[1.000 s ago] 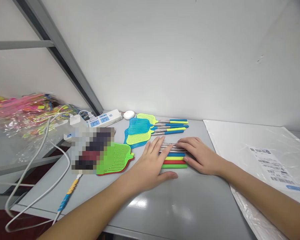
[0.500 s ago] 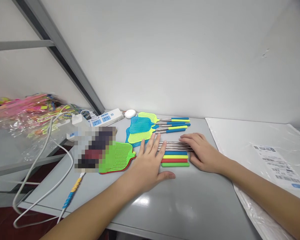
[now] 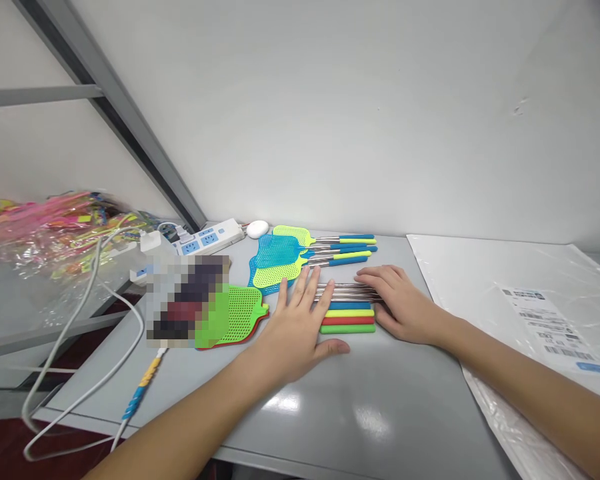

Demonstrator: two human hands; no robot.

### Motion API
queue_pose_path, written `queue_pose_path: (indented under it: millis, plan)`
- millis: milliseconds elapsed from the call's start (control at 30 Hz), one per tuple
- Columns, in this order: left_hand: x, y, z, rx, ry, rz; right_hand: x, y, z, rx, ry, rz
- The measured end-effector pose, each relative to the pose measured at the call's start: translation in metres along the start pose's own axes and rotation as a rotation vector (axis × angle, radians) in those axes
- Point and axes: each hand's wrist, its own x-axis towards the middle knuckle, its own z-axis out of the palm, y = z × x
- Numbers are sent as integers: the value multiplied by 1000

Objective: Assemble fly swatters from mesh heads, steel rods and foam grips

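A bundle of thin metal rods (image 3: 347, 292) lies crosswise on the table, with blue, yellow, red and green handles (image 3: 349, 321) lined up along its near side. My left hand (image 3: 300, 327) rests palm down with fingers spread over the left ends of the rods and handles. Around the right ends of the rods curls my right hand (image 3: 403, 303), its fingers on the far side and its thumb nearer me, partly hidden. Left of my left hand lies a green fly swatter head (image 3: 240, 313) on top of a red one. Behind are yellow and blue fly swatters (image 3: 280, 253) with handles pointing right.
A white plastic mailer (image 3: 490, 287) with a label covers the table's right side. At left are a power strip (image 3: 210, 239), a white oval object (image 3: 257, 229), a blurred-out object (image 3: 187, 300) and a white cable (image 3: 87, 313). Plastic-bagged colourful items (image 3: 65, 227) sit beyond.
The view has shifted slightly, so everything appears a little further left. Both hands keep nearly the same pose on the rods and handles.
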Motion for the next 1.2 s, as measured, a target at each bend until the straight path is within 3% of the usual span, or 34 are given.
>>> queue_pose_path:
  millis: [267,567,933,1200]
  plan:
    - [1,-9,-5,-23,12,-5,-1,0,0,4,15,35]
    - [-1,-5,5,-61,5,31,1,-2,-1,-25,2,21]
    - [0,-5,-2,-83,-7,18,1,1,1,-15,52,57]
    - [-1,-5,-6,-172,-28,35,3,1,0,-3,57,201]
